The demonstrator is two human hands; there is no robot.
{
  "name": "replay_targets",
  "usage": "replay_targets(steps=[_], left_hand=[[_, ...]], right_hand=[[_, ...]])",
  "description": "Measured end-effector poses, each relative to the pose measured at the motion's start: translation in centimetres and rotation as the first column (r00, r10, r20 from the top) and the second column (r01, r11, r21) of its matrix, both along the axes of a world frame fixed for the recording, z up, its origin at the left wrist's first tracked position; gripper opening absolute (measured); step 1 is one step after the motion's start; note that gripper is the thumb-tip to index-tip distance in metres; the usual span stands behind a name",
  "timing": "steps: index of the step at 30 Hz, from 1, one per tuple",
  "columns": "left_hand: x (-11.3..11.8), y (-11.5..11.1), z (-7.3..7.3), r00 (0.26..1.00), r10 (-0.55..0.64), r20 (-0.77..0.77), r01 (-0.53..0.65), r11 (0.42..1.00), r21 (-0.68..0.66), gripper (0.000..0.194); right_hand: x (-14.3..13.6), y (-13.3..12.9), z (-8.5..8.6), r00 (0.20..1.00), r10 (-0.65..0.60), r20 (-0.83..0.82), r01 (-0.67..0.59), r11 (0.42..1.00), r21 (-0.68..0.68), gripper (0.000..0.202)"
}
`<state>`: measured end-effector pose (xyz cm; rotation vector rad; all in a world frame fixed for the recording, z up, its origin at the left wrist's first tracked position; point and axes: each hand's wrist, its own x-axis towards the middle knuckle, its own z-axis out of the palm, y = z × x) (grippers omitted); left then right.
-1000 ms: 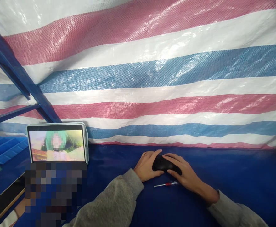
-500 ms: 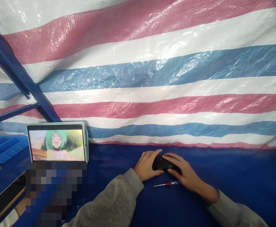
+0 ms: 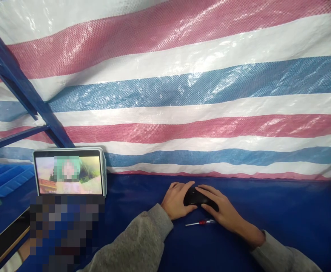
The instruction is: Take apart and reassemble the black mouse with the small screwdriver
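A black computer mouse (image 3: pixel 194 197) lies on the blue table between my hands. My left hand (image 3: pixel 177 200) grips its left end, thumb on the near side and fingers along the far side. From the right, my right hand (image 3: pixel 221 207) closes on the other end, with fingers over the top and thumb at the near edge. Parts of the mouse are hidden under my fingers. Just below it lies a small screwdriver (image 3: pixel 200 223) with a red and clear handle; its tip points left, and its handle end is close to my right thumb.
At the left a tablet (image 3: pixel 69 173) in a pale case stands propped up, playing a cartoon. Beyond it are blue plastic trays (image 3: pixel 9 177) and a blue metal frame (image 3: pixel 26 88). Someone else's arm is near a phone (image 3: pixel 8 238), lower left. A striped sheet (image 3: pixel 182 90) hangs behind the table.
The view has shifted very slightly. Both hands stay on the mouse in nearly the same grip, and the screwdriver has not moved on the table.
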<state>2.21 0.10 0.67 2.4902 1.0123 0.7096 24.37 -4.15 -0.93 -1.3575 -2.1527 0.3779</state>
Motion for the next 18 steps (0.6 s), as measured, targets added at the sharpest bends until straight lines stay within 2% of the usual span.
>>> replay_targets(steps=[4,9,11,15,18], left_hand=[[0.0,-0.1,0.0,0.999,0.026,0.035,-0.027,0.999,0.032,0.072],[-0.1,-0.1,0.2,0.996,0.067,0.059,-0.070,0.997,0.042,0.046],[-0.2,-0.1,0.3,0.996,0.065,0.053,-0.069,0.995,0.076,0.044],[-0.2,-0.1,0.2,0.999,-0.044,-0.013,0.046,0.984,0.173,0.053],[-0.2,-0.1,0.1,0.993,-0.098,-0.058,0.107,0.978,0.177,0.047]], right_hand=[[0.0,0.1,-0.1,0.999,-0.021,-0.048,0.022,0.999,0.032,0.053],[0.2,0.4,0.0,0.982,-0.129,-0.141,0.134,0.991,0.025,0.043],[0.2,0.4,-0.1,0.974,-0.160,-0.158,0.163,0.987,0.003,0.042],[0.0,0.4,-0.2,0.974,-0.195,-0.116,0.197,0.980,0.001,0.040],[0.0,0.5,1.0,0.965,-0.242,-0.098,0.253,0.960,0.123,0.037]])
